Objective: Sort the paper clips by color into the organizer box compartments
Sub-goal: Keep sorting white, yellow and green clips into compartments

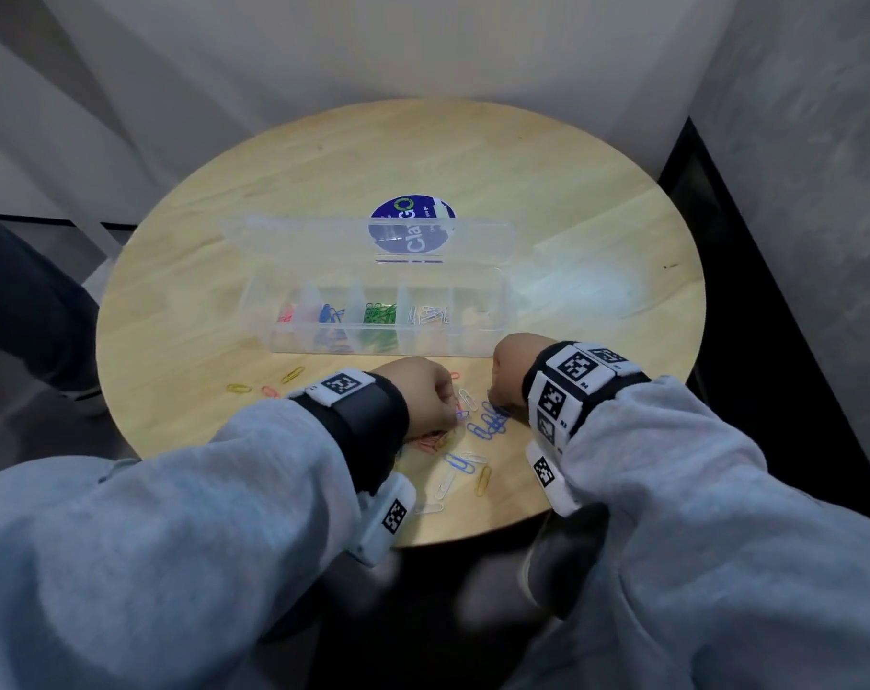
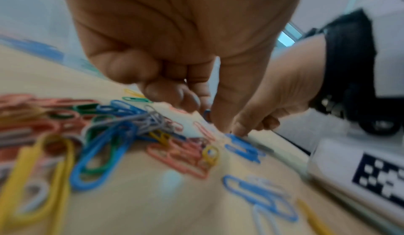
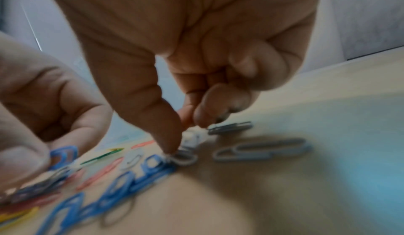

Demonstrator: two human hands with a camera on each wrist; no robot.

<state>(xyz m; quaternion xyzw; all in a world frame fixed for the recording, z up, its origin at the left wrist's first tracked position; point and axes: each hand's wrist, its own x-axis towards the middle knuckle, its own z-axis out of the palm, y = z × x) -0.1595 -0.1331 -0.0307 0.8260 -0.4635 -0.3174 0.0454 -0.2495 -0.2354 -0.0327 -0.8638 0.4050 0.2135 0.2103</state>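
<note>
Head view shows both hands at the round table's near edge, left hand (image 1: 425, 390) pinching a blue clip (image 2: 207, 115), right hand (image 1: 515, 371) fingertip-pressing the blue paper clips (image 1: 490, 421): light, springy, slippery wire, probably best pinched across the loops.

Right hand (image 3: 174, 66) thumb apparently pressing blue paper clips (image 3: 140, 175).

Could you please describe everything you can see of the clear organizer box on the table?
The organizer box is a long, clear plastic tray standing on the round wooden table, its hinged lid open and tilted back. Dividers split it into a row of compartments holding red, blue, green and white clips; the rightmost contents are unclear. Neither hand touches it.
</note>
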